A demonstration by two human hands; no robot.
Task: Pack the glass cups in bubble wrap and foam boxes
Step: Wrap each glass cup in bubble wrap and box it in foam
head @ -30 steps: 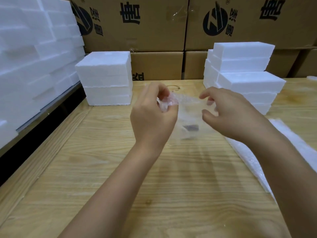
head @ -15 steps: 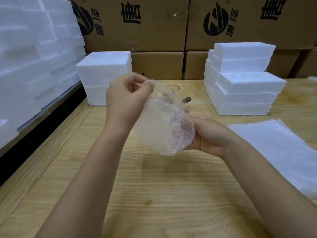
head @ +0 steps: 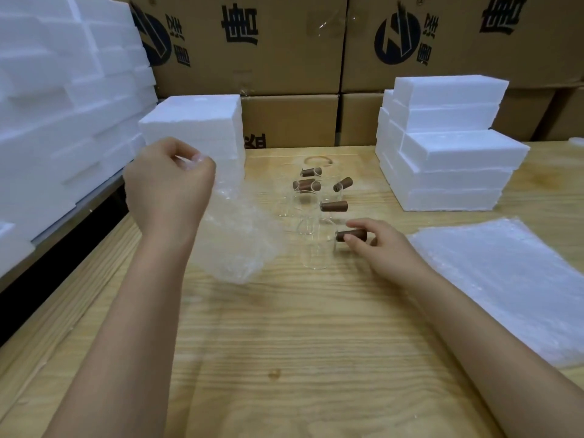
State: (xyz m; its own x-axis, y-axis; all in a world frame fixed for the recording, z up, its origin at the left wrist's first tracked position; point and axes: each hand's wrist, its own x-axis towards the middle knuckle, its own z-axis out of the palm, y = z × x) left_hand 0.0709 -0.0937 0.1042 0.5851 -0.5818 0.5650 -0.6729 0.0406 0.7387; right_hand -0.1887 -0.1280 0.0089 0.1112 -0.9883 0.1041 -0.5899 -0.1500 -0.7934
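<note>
My left hand pinches the top edge of a clear bubble wrap bag, which hangs open down to the wooden table. My right hand grips the brown wooden handle of the nearest glass cup, which stands upright on the table just right of the bag. Several more glass cups with brown handles stand in a cluster behind it.
A stack of flat bubble wrap bags lies at the right. White foam boxes are stacked at the back left, back right and along the left wall. Cardboard cartons line the back.
My right hand let go of the bubble wrap bag and reached forward to the nearest cup's handle. My left hand kept the bag and shifted it left, uncovering the cups.
</note>
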